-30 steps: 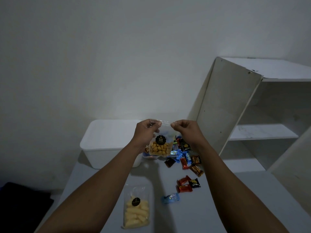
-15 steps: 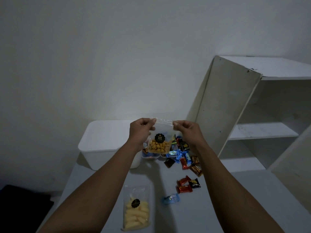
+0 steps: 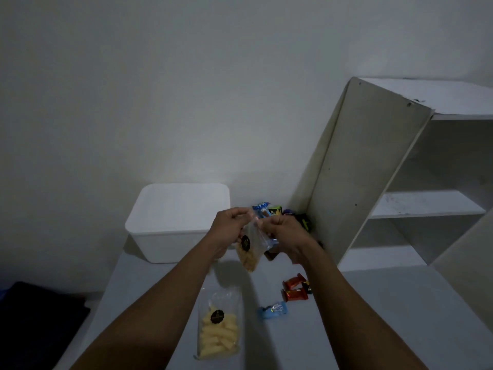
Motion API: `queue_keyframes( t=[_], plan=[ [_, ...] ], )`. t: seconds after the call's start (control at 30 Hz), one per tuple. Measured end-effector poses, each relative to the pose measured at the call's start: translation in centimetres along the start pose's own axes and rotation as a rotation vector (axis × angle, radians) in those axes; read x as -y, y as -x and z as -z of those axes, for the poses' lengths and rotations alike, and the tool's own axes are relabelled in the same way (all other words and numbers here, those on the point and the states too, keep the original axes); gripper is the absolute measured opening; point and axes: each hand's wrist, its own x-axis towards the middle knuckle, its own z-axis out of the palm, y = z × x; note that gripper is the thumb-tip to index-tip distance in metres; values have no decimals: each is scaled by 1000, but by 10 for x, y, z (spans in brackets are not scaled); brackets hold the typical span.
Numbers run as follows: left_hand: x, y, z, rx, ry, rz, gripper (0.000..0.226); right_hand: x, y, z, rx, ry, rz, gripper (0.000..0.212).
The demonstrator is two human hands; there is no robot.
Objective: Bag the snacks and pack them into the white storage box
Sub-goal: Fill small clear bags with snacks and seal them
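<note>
A clear zip bag of orange snacks (image 3: 250, 251) with a black round sticker hangs tilted above the table. My left hand (image 3: 230, 227) pinches its top left corner and my right hand (image 3: 284, 229) pinches the top edge close beside it. The white storage box (image 3: 178, 222) stands with its lid on at the back left, just left of my left hand. A second clear bag of pale yellow snacks (image 3: 219, 329) lies flat on the table near me. Loose wrapped candies (image 3: 294, 288) lie to the right, with more candies (image 3: 269, 209) behind my hands.
A white shelf unit (image 3: 373, 177) leans at the right, its side panel close to my right hand. A light blue candy (image 3: 273, 310) lies alone near the front. A dark object (image 3: 40, 316) sits off the table's left edge. The grey table (image 3: 386, 316) stretches rightward.
My hands have come closer together along the bag's top edge. The bag has turned from facing me to hanging tilted and edge-on. The view has tilted slightly.
</note>
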Motion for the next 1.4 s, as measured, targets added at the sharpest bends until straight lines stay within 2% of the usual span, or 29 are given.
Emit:
queue_keyframes(
  t=[0.1,0.2,0.33,0.5,0.63,0.73,0.83,1.0,1.17,1.27,1.4],
  plan=[
    [19,5,-5,-14,64,73,24,-24,-3,-20,-40,-12,-62,14],
    [37,6,-3,-103,63,104,25,-37,1,-32,-98,-63,-103,15],
    [47,11,-6,-130,72,116,26,-45,3,-37,-155,-119,-82,18],
    [43,20,-11,-15,56,164,38,-46,0,-29,-189,-96,-64,14],
    [41,20,-16,-23,40,152,44,-48,-4,-24,-227,-70,-43,13],
    [40,20,-17,8,-55,138,50,-48,-3,-26,-257,-69,-28,13],
    [44,25,-17,64,-152,123,45,-46,-2,-22,-251,-14,3,13],
    [45,23,-19,51,-178,101,35,-45,-1,-14,-178,70,-40,12],
    [46,25,-20,67,-138,132,39,-44,-1,-13,-150,152,-55,27],
    [47,26,-17,78,-128,151,40,-44,-1,-10,-56,178,-116,45],
    [55,29,-16,73,-90,164,42,-45,1,-8,-37,212,-118,50]
  ],
)
